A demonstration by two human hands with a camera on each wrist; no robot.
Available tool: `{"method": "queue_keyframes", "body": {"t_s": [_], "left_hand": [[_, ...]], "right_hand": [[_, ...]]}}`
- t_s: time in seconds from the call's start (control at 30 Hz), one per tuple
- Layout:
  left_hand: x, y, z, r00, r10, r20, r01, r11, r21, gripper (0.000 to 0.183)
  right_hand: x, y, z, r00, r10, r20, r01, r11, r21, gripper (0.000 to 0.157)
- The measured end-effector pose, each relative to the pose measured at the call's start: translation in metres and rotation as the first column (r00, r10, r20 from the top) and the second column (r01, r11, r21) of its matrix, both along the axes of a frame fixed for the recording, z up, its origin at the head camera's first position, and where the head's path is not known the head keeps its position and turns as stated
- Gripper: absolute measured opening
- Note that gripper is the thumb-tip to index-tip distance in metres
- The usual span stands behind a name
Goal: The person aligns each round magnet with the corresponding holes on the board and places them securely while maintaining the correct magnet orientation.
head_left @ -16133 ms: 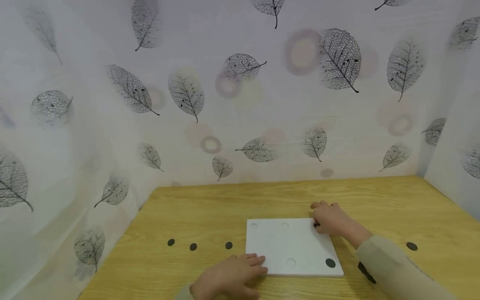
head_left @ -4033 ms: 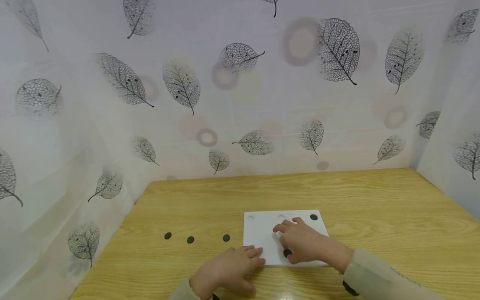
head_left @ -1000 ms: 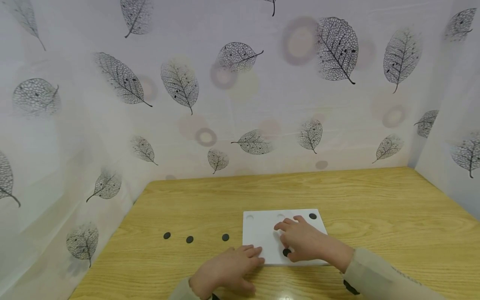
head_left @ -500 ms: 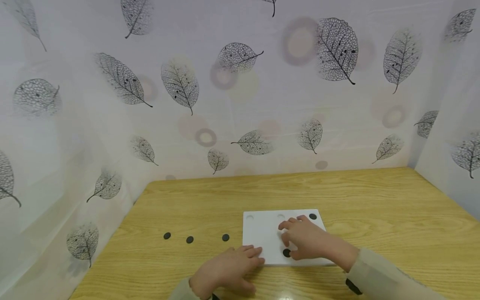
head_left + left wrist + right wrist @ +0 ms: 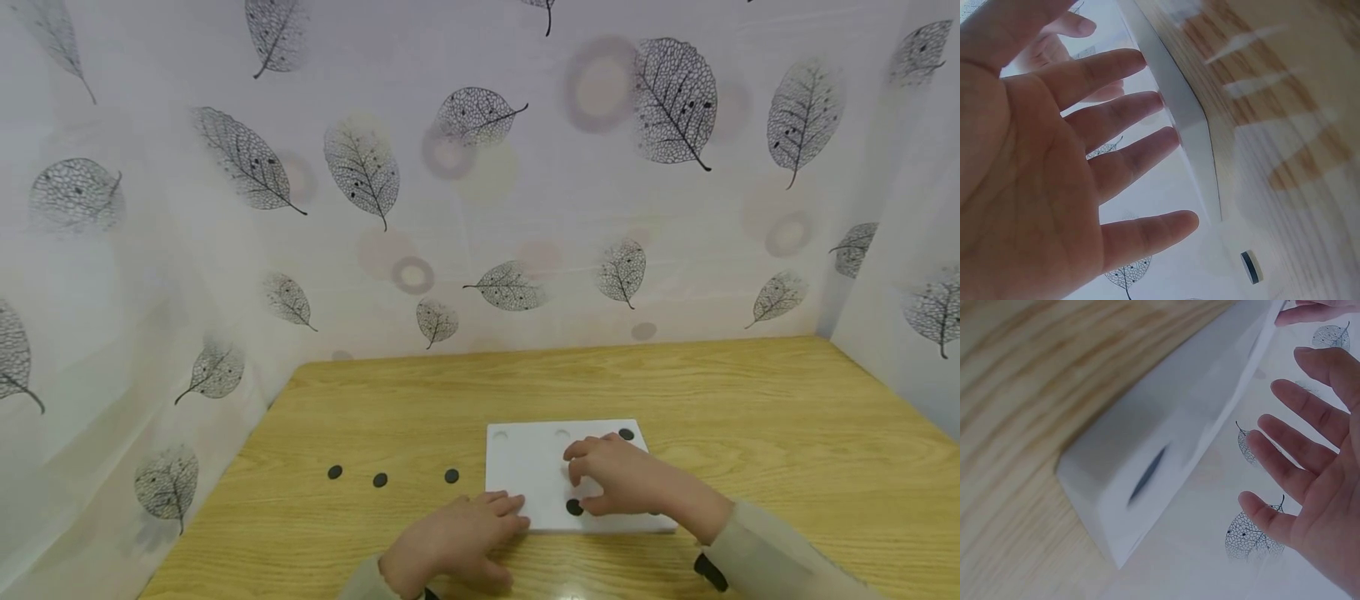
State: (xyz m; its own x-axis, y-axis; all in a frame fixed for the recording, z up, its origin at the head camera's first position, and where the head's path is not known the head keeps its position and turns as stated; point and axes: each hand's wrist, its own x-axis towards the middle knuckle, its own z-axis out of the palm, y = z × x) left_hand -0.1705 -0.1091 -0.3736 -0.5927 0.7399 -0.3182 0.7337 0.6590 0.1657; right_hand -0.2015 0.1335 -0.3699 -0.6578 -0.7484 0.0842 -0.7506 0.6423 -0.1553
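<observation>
A white board point(image 5: 525, 471) with shallow round recesses lies on the wooden table. My left hand point(image 5: 453, 537) rests its spread, straight fingers on the board's near left corner; the left wrist view shows the same hand point(image 5: 1041, 169) palm-on. Over the board's right half, my right hand point(image 5: 622, 475) has relaxed, slightly bent fingers and holds nothing. Its thumb is right beside a black disc point(image 5: 574, 507) in the front middle recess. Another black disc point(image 5: 626, 434) sits in the far right corner. A third disc point(image 5: 655, 513), near the front right corner, is mostly hidden beneath the right hand.
Left of the board, a row of black discs lies on the table: one disc point(image 5: 335, 472) farthest left, a middle disc point(image 5: 380, 480), and one disc point(image 5: 452, 476) nearest the board. Leaf-patterned curtains point(image 5: 525, 208) surround the table at the back and sides.
Sixteen seconds ago a disc lay on the table at right and the front middle recess was bare; now that recess holds a disc. Lately my right hand has loosened and drawn slightly right.
</observation>
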Motion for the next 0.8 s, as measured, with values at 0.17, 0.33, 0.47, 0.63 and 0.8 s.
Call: {"method": "queue_keyframes", "body": {"t_s": [0.17, 0.33, 0.47, 0.63, 0.8], "left_hand": [[0.001, -0.001, 0.0, 1.0, -0.012, -0.023, 0.012, 1.0, 0.009, 0.055], [0.002, -0.001, 0.0, 1.0, -0.016, -0.02, 0.017, 1.0, 0.019, 0.054], [0.002, -0.001, 0.0, 1.0, -0.009, -0.011, 0.009, 1.0, 0.021, 0.054], [0.0, -0.001, 0.0, 1.0, -0.006, -0.009, 0.006, 1.0, 0.015, 0.054], [0.0, -0.001, -0.001, 1.0, -0.005, -0.012, 0.005, 1.0, 0.013, 0.054]], "right_hand": [[0.0, 0.002, 0.003, 1.0, 0.001, 0.004, -0.001, 1.0, -0.01, 0.016], [0.003, 0.004, 0.009, 1.0, -0.002, 0.003, 0.002, 1.0, -0.022, 0.019], [0.005, 0.005, 0.011, 1.0, 0.002, -0.014, -0.003, 0.999, -0.037, 0.019], [0.006, 0.007, 0.01, 0.999, 0.001, -0.035, -0.003, 0.998, -0.057, 0.018], [0.007, 0.008, 0.006, 0.999, 0.004, -0.049, -0.008, 0.997, -0.078, 0.018]]}}
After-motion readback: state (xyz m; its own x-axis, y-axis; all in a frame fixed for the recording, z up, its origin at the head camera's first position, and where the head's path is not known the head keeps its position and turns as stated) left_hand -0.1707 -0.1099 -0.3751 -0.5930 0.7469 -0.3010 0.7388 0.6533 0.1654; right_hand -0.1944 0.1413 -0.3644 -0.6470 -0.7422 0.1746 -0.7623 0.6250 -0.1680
